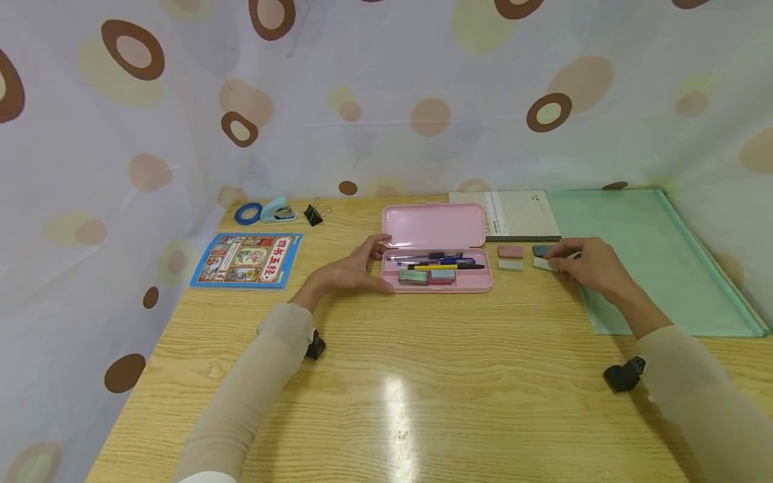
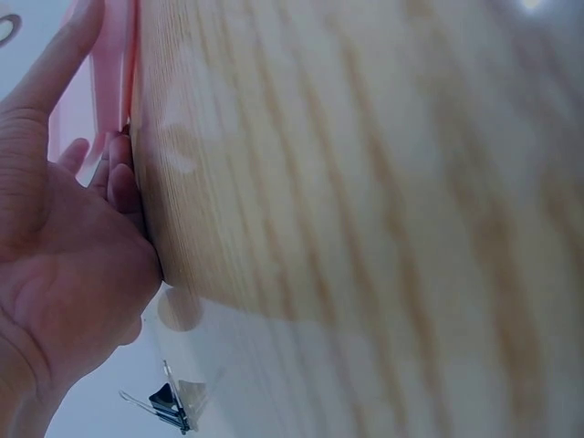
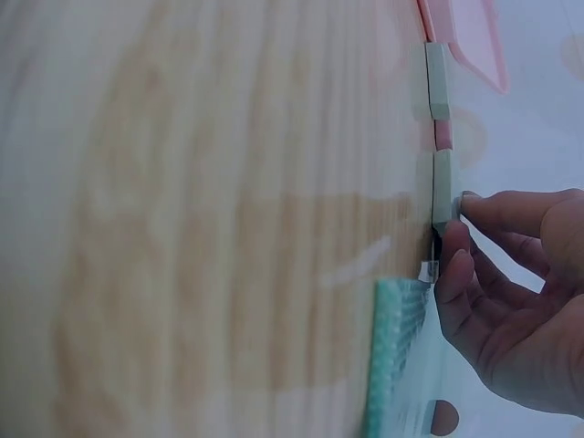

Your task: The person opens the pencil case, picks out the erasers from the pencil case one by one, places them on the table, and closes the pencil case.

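Note:
A pink pencil case (image 1: 435,290) lies with its lid raised back; several pens (image 1: 441,261) and small blocks (image 1: 413,277) are inside. My left hand (image 1: 353,268) holds its left end, thumb along the front corner and fingers at the back by the lid. Right of the case, my right hand (image 1: 588,265) pinches a white eraser (image 1: 541,263), low at the tabletop. A blue eraser (image 1: 540,250) lies just behind it. Between that pair and the case are a red eraser (image 1: 510,251) and another white eraser (image 1: 510,265).
A notebook (image 1: 522,211) lies behind the erasers, and a pale green mesh pouch (image 1: 652,268) under the right hand's side. At the left are a blue-covered book (image 1: 247,260), blue tape roll (image 1: 248,213), light-blue stapler (image 1: 278,211) and black binder clip (image 1: 313,215). A patterned cloth (image 1: 392,100) hangs behind.

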`<state>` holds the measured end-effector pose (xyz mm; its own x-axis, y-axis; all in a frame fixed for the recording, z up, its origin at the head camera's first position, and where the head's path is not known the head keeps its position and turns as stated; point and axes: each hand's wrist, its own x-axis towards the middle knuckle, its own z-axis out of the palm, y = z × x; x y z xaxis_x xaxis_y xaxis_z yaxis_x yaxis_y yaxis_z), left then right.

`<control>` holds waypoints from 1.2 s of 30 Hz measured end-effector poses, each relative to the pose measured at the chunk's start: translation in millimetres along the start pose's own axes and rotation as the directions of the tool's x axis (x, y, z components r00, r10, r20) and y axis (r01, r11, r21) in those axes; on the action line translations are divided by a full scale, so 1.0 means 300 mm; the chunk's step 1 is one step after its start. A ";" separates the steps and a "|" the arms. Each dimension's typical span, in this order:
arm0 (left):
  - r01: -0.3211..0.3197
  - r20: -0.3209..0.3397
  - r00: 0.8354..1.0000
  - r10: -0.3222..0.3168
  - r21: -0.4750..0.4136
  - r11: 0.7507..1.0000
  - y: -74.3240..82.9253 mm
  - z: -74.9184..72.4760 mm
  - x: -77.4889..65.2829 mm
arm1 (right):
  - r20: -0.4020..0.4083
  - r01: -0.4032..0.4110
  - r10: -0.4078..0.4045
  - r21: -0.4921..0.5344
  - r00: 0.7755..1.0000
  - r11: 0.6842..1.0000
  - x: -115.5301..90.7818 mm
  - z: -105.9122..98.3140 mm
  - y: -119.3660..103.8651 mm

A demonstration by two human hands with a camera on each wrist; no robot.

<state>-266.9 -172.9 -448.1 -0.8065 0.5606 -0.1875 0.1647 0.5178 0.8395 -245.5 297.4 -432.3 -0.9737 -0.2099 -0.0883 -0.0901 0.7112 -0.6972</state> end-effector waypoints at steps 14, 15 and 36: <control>-0.011 -0.007 1.000 0.011 0.000 1.000 0.000 0.003 -0.003 | -0.010 -0.002 0.003 0.028 1.000 1.000 0.000 -0.003 -0.007; -0.012 -0.008 1.000 0.012 -0.001 1.000 -0.001 0.003 -0.002 | -0.017 0.000 0.001 0.026 1.000 1.000 -0.001 -0.004 -0.011; 0.000 -0.006 1.000 0.000 -0.024 1.000 0.000 0.004 -0.003 | 0.137 0.169 -0.185 0.123 0.973 0.978 0.036 0.182 -0.235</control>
<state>-265.4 -172.7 -448.4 -0.8102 0.5564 -0.1844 0.1511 0.5022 0.8514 -238.3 208.5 -422.8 -0.9021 -0.4281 -0.0544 -0.2270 0.5778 -0.7840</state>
